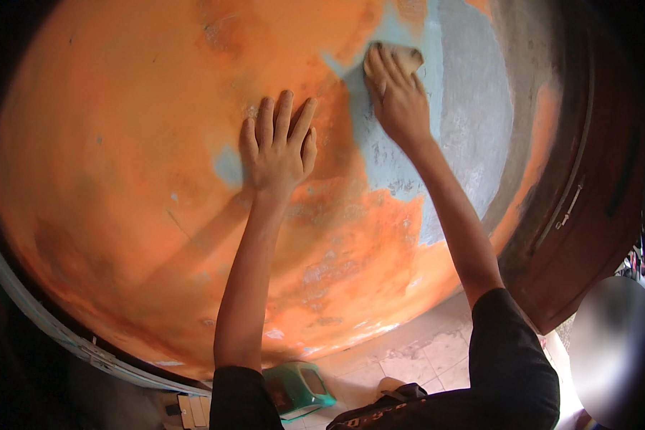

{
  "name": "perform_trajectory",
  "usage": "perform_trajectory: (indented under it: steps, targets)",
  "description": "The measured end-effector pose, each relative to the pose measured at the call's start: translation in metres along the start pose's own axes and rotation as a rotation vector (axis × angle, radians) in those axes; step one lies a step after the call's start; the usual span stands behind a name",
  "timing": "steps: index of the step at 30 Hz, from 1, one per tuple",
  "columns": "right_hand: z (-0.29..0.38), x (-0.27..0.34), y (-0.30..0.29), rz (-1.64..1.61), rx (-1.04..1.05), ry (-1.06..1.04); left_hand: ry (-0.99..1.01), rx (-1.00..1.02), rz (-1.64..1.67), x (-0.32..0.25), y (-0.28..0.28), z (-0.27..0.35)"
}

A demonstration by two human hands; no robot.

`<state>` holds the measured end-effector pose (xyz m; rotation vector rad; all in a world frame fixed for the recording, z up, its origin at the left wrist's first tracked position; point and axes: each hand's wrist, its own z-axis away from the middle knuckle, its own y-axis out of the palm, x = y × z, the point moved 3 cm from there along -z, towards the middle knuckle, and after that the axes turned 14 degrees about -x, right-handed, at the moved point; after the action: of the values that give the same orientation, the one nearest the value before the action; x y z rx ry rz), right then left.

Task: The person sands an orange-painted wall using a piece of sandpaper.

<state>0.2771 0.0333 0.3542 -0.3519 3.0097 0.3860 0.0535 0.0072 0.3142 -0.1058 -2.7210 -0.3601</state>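
Note:
An orange painted wall [156, 107] fills most of the view, its paint worn and patchy. My left hand [279, 145] lies on it with fingers apart, holding nothing. Farther up and to the right, my right hand [398, 97] presses a small tan sheet [410, 58] to the wall. The sheet looks like sandpaper or a cloth, but blur and my fingers hide which. Around it the orange gives way to a pale blue patch [392, 164]. A grey patch [473, 97] adjoins the blue on the right.
At the right stands a dark red door [586, 258] with a metal latch [570, 207]. A green plastic stool [298, 389] sits at the wall's foot on the tiled floor [419, 365]. A pale frame edge [48, 328] curves along the lower left.

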Motion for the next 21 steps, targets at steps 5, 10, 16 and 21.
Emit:
perform_trajectory:
  steps: [5,10,16,21]
  targets:
    - [0.007,0.011,-0.003,-0.146,-0.034,-0.053,-0.019,0.0,-0.01,-0.003,0.005,0.004]
    - [0.056,-0.002,-0.033,-0.11,0.14,-0.157,-0.001,0.061,-0.068,0.002,0.001,0.004]
    - [0.094,-0.038,-0.042,-0.17,0.209,-0.145,-0.071,0.074,-0.102,-0.007,0.007,0.008]
    - [0.123,-0.087,-0.051,-0.242,0.349,-0.04,-0.132,0.155,-0.262,-0.017,0.006,0.019]
